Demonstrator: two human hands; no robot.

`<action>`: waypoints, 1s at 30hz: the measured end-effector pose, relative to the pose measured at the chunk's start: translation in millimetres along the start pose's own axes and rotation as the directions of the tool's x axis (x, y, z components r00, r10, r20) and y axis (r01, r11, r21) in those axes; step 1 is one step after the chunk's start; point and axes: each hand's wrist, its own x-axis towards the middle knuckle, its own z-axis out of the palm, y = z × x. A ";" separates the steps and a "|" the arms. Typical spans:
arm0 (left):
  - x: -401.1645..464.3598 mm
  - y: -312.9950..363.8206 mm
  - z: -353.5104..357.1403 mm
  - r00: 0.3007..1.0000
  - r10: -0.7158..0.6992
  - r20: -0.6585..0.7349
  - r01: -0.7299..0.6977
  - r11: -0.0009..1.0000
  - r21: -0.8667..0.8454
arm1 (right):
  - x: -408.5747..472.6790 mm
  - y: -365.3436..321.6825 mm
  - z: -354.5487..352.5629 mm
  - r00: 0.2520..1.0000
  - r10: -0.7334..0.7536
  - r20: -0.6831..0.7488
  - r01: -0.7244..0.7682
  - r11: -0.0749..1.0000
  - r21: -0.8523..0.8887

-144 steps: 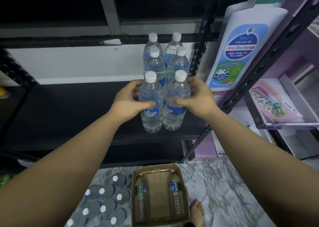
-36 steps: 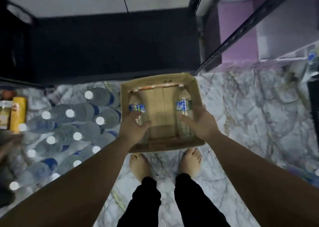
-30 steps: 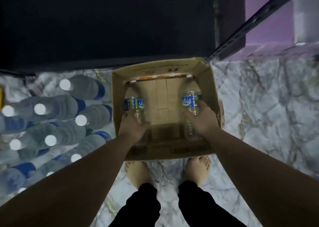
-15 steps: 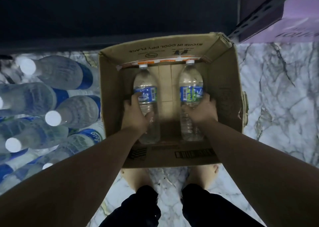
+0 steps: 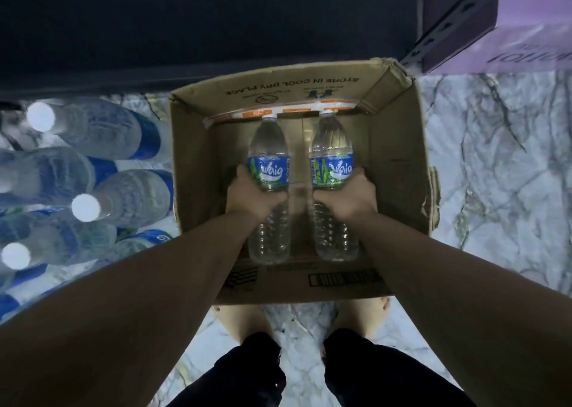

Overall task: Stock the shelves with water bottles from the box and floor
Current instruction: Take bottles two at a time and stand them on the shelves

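Note:
I look straight down into an open cardboard box (image 5: 399, 165) on the marble floor. My left hand (image 5: 252, 194) grips the left water bottle (image 5: 268, 152) around its middle, just below the blue and green label. My right hand (image 5: 349, 194) grips the right water bottle (image 5: 331, 149) the same way. Both clear bottles lie lengthwise inside the box, white caps pointing away from me. Several more water bottles (image 5: 102, 165) stand packed together on the floor to the left of the box. The dark shelf (image 5: 216, 19) runs across the top.
A black perforated shelf post (image 5: 452, 19) stands at the upper right, beside a purple display unit (image 5: 532, 32). My bare feet (image 5: 362, 317) and dark trouser legs are right behind the box. Marble floor (image 5: 501, 159) spreads to the right.
I bent down from the shelf, where I had set two bottles, to the box. Both hands closed round the two bottles in it and turned their labels upward; the view moved closer.

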 end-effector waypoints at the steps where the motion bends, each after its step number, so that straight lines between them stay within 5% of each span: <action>1: -9.6 1.7 -7.3 1.000 0.005 0.011 -0.004 1.000 -0.018 | -10.4 -0.7 -6.7 1.000 -0.007 -0.001 0.007 1.000 0.011; 10: -145.6 29.7 -98.1 0.995 -0.025 0.095 0.033 0.996 -0.088 | -159.0 -41.2 -101.1 0.997 -0.028 0.075 0.022 0.997 0.075; 16: -251.4 60.7 -152.7 0.988 -0.038 0.146 0.079 0.956 -0.284 | -261.8 -80.4 -167.6 0.996 0.014 0.086 -0.025 0.991 0.130; 30: -377.8 118.9 -227.2 0.992 0.109 0.069 -0.079 0.937 -0.341 | -381.5 -110.1 -251.5 0.988 -0.156 0.023 0.146 0.959 0.243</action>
